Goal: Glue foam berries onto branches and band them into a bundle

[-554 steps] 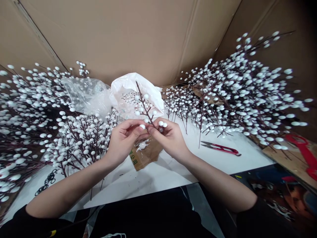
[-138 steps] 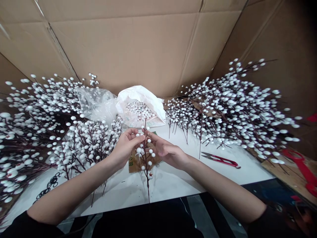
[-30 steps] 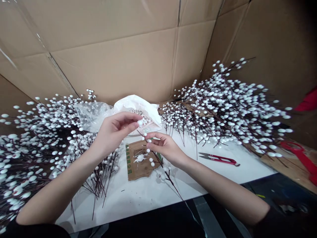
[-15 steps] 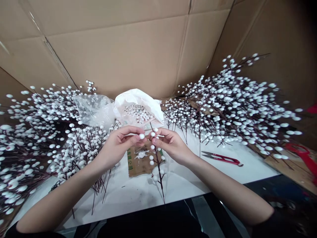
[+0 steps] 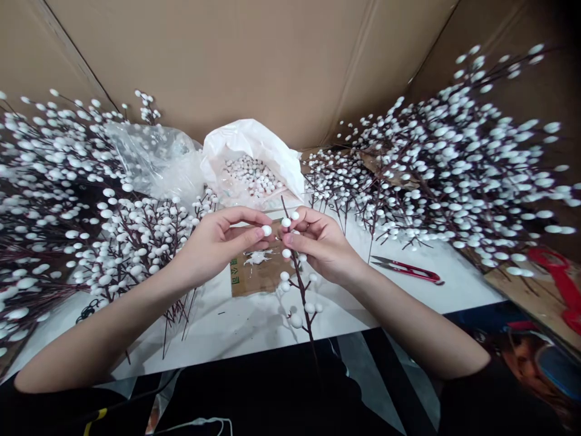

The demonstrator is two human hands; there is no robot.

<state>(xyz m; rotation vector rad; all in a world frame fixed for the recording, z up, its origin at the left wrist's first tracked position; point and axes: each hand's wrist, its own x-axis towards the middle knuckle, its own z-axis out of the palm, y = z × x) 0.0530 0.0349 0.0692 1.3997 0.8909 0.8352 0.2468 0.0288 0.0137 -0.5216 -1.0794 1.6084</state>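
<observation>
Between thumb and fingertips, my left hand (image 5: 229,239) pinches one white berry (image 5: 267,231), held just left of a stem. My right hand (image 5: 320,242) grips that dark brown berry stem (image 5: 301,290) near its upper part, and the stem hangs tilted over the table's front edge. White berries sit along it on short side twigs. Below the hands lies a piece of brown cardboard (image 5: 242,283) with green print and a blob of white glue (image 5: 256,257). Behind them stands a white bag (image 5: 247,133) full of loose white berries.
Finished-looking berry branches heap up at left (image 5: 131,254) and right (image 5: 436,163). A clear plastic bag (image 5: 154,157) lies beside the white one. Red-handled thread snips (image 5: 408,270) rest on the white tabletop (image 5: 254,327); large red scissors (image 5: 556,278) lie at far right. Cardboard walls (image 5: 218,60) enclose the back.
My view has tipped downward, so the table appears higher. Both hands keep their holds, and the berry remains close to the stem, which now leans a little more.
</observation>
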